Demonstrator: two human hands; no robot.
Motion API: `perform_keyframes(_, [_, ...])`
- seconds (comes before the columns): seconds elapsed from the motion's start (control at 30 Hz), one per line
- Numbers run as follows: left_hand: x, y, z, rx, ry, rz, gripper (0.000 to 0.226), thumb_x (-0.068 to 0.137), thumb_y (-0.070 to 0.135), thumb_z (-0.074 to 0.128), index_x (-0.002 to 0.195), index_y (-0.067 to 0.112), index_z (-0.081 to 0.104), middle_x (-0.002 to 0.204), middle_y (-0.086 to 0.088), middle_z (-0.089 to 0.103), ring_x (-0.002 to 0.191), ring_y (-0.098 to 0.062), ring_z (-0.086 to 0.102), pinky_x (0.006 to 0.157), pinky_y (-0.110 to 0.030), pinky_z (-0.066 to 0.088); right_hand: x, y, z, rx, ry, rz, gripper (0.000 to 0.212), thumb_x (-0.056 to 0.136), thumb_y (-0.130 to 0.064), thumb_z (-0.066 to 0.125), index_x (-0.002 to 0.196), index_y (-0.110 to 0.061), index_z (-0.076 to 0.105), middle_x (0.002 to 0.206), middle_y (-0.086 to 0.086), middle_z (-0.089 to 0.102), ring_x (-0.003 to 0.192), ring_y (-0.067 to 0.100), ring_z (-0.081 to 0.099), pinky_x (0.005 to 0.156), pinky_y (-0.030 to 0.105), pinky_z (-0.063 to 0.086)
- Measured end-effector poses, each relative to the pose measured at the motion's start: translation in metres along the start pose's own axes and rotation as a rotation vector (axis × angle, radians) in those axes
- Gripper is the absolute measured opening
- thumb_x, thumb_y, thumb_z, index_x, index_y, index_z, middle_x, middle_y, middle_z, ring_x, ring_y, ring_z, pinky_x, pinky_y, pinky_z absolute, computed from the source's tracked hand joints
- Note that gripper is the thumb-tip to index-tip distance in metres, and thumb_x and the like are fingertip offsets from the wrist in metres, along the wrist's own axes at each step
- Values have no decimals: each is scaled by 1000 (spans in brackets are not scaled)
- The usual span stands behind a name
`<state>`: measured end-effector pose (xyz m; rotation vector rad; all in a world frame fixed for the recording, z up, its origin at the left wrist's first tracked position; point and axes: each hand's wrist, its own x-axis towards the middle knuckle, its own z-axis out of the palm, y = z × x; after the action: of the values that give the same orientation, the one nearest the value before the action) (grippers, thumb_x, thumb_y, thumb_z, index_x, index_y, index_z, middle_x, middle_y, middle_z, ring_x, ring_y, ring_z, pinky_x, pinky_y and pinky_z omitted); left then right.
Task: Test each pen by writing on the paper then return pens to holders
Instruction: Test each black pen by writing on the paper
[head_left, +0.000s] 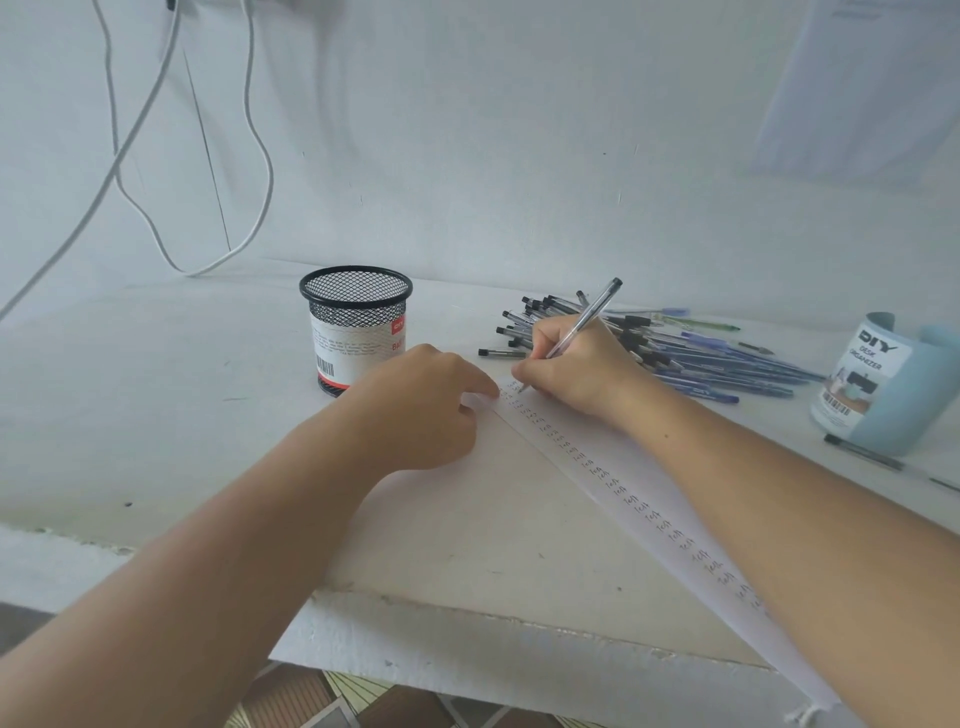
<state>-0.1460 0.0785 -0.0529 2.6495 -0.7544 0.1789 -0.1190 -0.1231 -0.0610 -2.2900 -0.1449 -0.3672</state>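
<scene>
1. White-painted tabletop (156, 395), chipped along its near edge, set against a white wall. Loose white cables (260, 156) hang down the wall at the left.

2. Long narrow strip of white paper (631, 480). It lies flat on the table with its long axis running from the near right corner away to the upper left. A single column of small handwritten words follows that axis. The right forearm crosses over its near half.

3. Left hand (421, 410). The forearm reaches in from the near left and the hand lies palm down on the table. The fingers are loosely bent and grasp nothing, and the forefinger tip presses the paper's far end.

4. Right hand (576, 369). The heel rests on the paper at the far end of the strip. Thumb and forefingers are curled in a writing pinch round a pen.

5. Heap of ballpoint pens (691, 353), black-capped and blue-capped, lying flat just beyond the right hand. Most point roughly left to right.

6. Pale blue plastic desk organizer (883, 384) with a printed label, at the far right.

7. Black wire-mesh cylindrical pen holder (356, 327) with a paper wrapper, upright, just beyond the left hand.

8. Clear-barrelled ballpoint pen with a black end (587, 317), held by the right hand. Its tip is down on the paper at the top of the written column. Its long axis tilts up and away to the right.

9. Single dark pen (865, 454), flat on the table just in front of the blue organizer.
</scene>
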Motion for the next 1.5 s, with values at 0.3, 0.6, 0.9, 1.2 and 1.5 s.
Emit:
perform_keyframes(0.3, [0, 0, 0, 9, 3, 13, 58, 88, 12, 45, 131, 46, 65, 77, 18, 37, 63, 3, 40, 70, -24, 38, 2, 3, -1, 13, 10, -12, 42, 79, -6, 76, 54, -20, 45, 49, -10, 44, 46, 4, 37, 47, 18, 31])
perform_keyframes(0.6, [-1, 0, 1, -11, -5, 8, 59, 87, 12, 45, 130, 46, 66, 76, 17, 39, 62, 0, 43, 71, -25, 41, 1, 3, -2, 19, -6, -11, 42, 80, -6, 75, 56, -21, 44, 42, -18, 40, 44, 0, 36, 46, 16, 31])
perform_keyframes(0.9, [-1, -1, 0, -15, -12, 16, 60, 86, 11, 45, 132, 44, 66, 74, 17, 39, 64, 1, 42, 73, -25, 41, 1, 2, -2, 43, -2, 3, 39, 79, 0, 69, 57, -19, 43, 53, -5, 40, 45, 4, 34, 44, 16, 28])
perform_keyframes(1.2, [1, -2, 0, 2, -30, 6, 60, 86, 10, 44, 130, 43, 67, 104, 4, 66, 76, -12, 51, 78, -25, 46, -4, -7, -12, 467, 46, 171, 37, 84, 0, 56, 54, -17, 44, 54, 8, 51, 47, 15, 35, 46, 22, 22])
perform_keyframes(1.5, [-2, 1, -1, 40, -48, -17, 57, 87, 11, 44, 128, 43, 67, 119, 0, 70, 105, -20, 61, 84, -27, 51, 6, -22, -90, 931, 212, 351, 10, 96, -12, 54, 104, -19, 52, 73, 7, 53, 43, 12, 32, 40, 19, 22])
